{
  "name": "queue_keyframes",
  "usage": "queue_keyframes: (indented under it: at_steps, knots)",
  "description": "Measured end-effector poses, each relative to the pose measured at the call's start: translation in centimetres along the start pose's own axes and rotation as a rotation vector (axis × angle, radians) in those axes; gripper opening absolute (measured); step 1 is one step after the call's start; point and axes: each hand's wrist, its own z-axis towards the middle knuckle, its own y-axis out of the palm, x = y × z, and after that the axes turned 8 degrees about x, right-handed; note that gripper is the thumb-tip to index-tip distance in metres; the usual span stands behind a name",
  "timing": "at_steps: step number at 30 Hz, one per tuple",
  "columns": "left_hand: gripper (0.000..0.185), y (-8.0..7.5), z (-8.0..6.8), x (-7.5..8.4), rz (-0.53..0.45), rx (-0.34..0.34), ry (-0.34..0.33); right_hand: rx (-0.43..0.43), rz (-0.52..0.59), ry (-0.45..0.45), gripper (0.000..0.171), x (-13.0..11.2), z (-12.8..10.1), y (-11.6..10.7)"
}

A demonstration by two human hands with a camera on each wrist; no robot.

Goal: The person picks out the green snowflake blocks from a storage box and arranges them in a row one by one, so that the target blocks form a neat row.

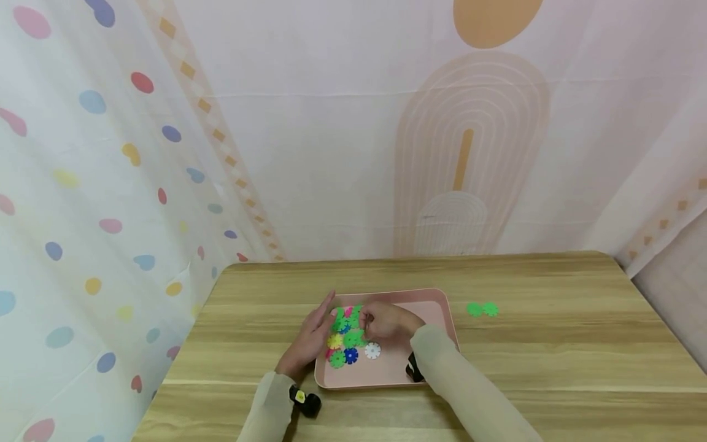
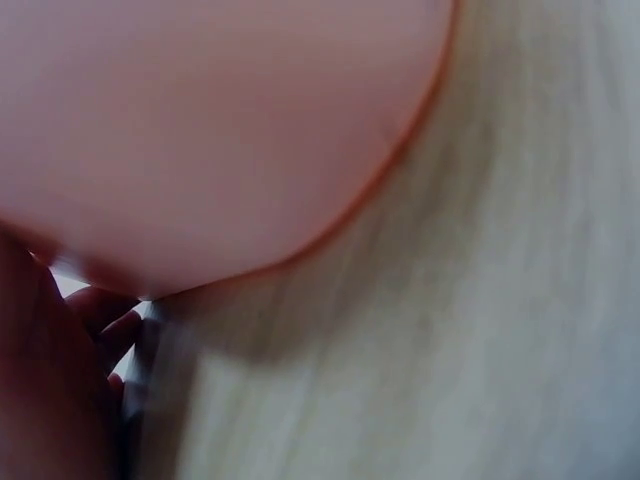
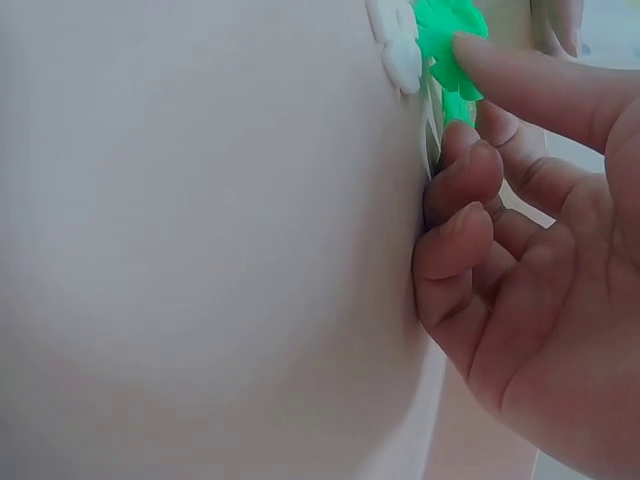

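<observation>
I am sitting at a wooden tabletop (image 1: 552,344) that is backing onto pale curtains (image 1: 309,141), one printed with coloured dots, the other with tan arches. A pink tray (image 1: 431,301) is lying in front of me, and two green snowflake discs (image 1: 482,309) are resting on the bare wood just right of it. Inside the tray a cluster of plastic snowflake discs (image 1: 347,341) is lying: green, blue, yellow, pink and one white. My left hand (image 1: 310,341) is lying flat along the tray's left rim, fingers straight, grip loose and holding nothing. My right hand (image 1: 386,320) is hovering over the cluster, its fingers (image 3: 470,190) curling beside a green disc (image 3: 445,45), with one fingertip touching it.
</observation>
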Motion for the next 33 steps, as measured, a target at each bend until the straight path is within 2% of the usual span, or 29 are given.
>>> queue_keyframes:
  at_steps: [8, 14, 20, 28, 33]
  knots:
    - [0.054, 0.0, 0.0, 0.0, 0.003, 0.005, 0.018, -0.025, 0.049, -0.024, 0.007, -0.1, -0.3, -0.4]
    - [0.055, -0.1, -0.1, 0.1, 0.004, -0.002, 0.021, -0.034, 0.061, -0.063, 0.012, 0.2, -0.4, -0.8]
    - [0.056, -0.1, -0.3, 0.3, 0.015, -0.002, 0.015, -0.029, 0.102, -0.045, 0.017, 0.3, -1.1, -1.6]
    - [0.056, 0.0, -0.3, 0.1, 0.000, -0.007, 0.015, 0.049, 0.042, -0.066, 0.013, 0.2, -3.5, -3.9]
    - [0.055, 0.0, -0.3, 0.0, 0.001, -0.001, -0.004, 0.088, 0.022, -0.069, 0.009, 1.1, -4.9, -5.9]
